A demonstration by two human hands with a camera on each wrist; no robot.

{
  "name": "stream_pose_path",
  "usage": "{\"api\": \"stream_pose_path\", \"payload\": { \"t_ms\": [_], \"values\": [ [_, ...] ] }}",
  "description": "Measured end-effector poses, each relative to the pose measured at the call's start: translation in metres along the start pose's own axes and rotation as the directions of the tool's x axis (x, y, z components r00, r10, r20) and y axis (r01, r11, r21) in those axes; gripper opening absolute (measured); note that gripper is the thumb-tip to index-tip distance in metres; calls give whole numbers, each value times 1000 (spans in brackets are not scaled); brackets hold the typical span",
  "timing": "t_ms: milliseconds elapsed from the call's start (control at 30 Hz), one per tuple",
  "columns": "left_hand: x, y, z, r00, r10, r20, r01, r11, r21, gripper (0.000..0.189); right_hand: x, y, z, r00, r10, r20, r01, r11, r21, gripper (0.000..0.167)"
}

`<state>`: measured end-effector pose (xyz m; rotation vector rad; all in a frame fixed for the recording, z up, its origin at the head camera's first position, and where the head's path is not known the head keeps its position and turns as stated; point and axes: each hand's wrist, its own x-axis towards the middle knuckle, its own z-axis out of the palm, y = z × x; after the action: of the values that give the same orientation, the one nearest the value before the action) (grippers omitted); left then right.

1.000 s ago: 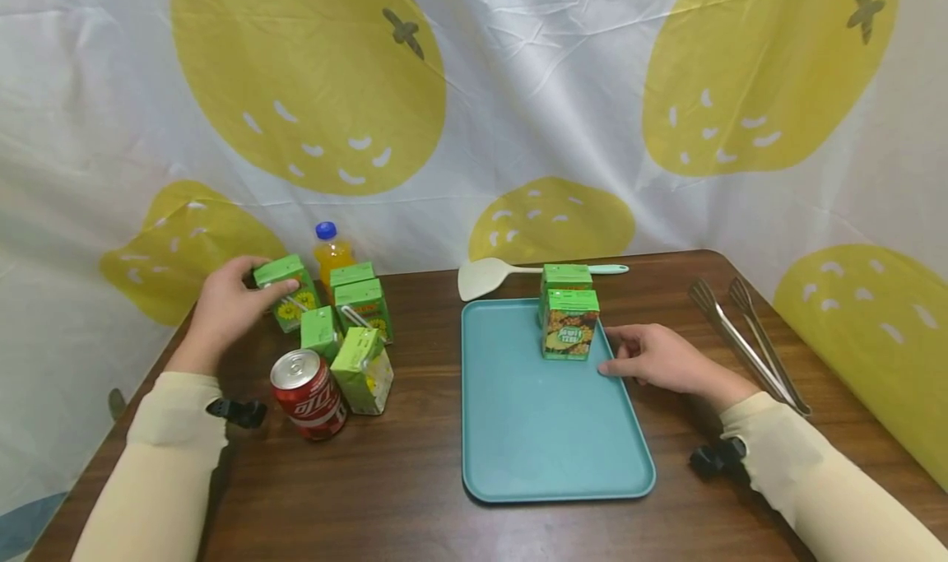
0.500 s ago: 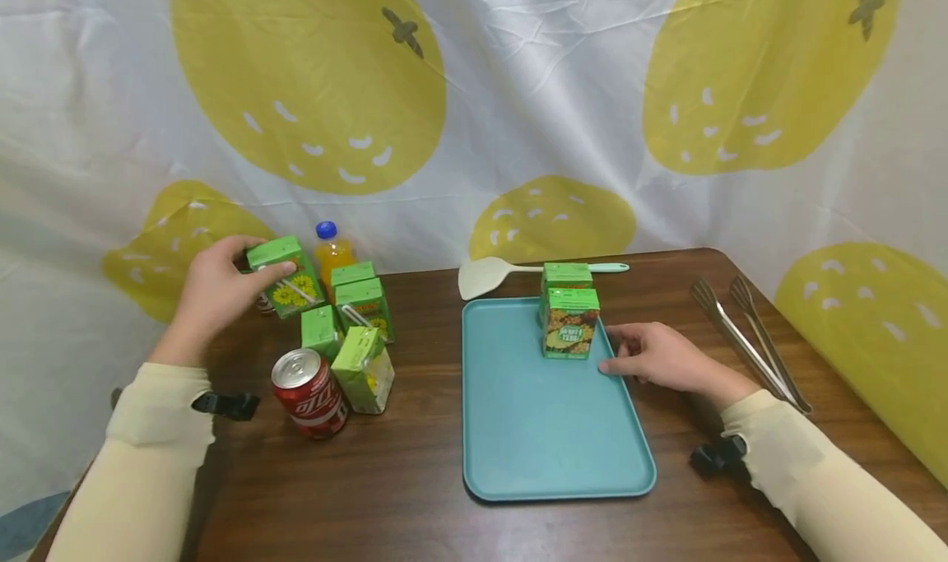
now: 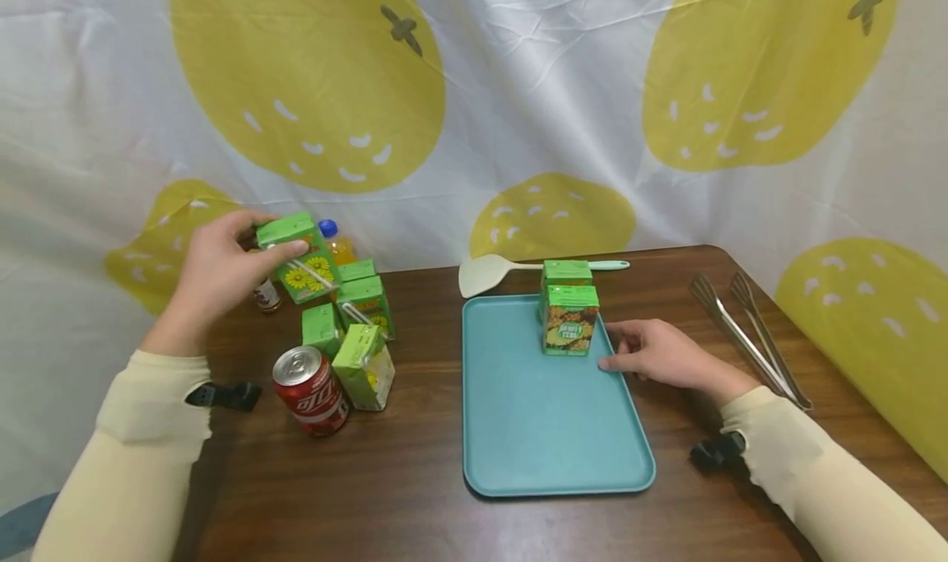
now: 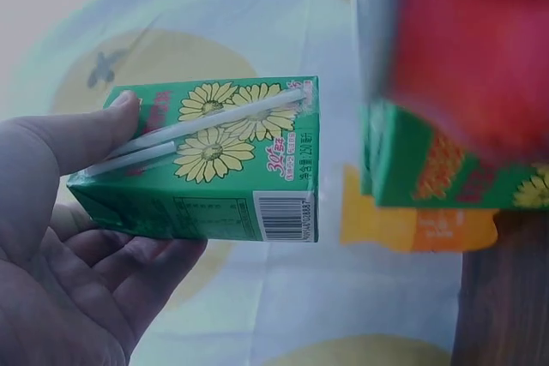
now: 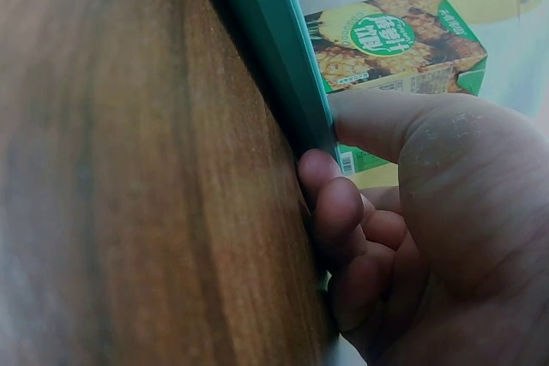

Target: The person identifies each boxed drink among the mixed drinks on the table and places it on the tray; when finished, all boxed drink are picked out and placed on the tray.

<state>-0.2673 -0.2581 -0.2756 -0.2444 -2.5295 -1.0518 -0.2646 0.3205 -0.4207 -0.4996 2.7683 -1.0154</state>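
My left hand grips a green drink carton with yellow flowers, holding it raised and tilted above the other cartons. In the left wrist view the thumb presses the carton's printed front, beside its white straw, with fingers underneath. My right hand pinches the right rim of the teal tray; in the right wrist view the thumb lies over the edge and the fingers curl beneath. Two green cartons stand one behind the other at the tray's back right, the front one a fruit-juice carton.
Several green cartons cluster at the left, with a red soda can in front. Behind them stand an orange juice bottle and a small dark bottle. A spatula lies behind the tray; metal tongs lie at the right.
My left hand has lifted the flowered carton up off its place at the back left and moved it slightly right. The small dark bottle has come into view. The right hand keeps its place.
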Motion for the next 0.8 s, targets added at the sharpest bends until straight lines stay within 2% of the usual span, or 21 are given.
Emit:
{"api": "stream_pose_path", "payload": {
  "t_ms": [267, 533, 800],
  "values": [
    [-3, 24, 5, 999, 13, 34, -12, 1000, -26, 52, 2, 4, 1, 1000, 4, 3, -4, 1000, 5, 80],
    [-7, 45, 18, 997, 28, 74, -20, 994, -107, 52, 0, 0, 1, 1000, -11, 0, 11, 1000, 17, 81],
    [-11, 65, 30, 990, 105, 90, -94, 988, -123, 48, 0, 0, 0, 1000, -10, 1, 10, 1000, 26, 80]
  ]
}}
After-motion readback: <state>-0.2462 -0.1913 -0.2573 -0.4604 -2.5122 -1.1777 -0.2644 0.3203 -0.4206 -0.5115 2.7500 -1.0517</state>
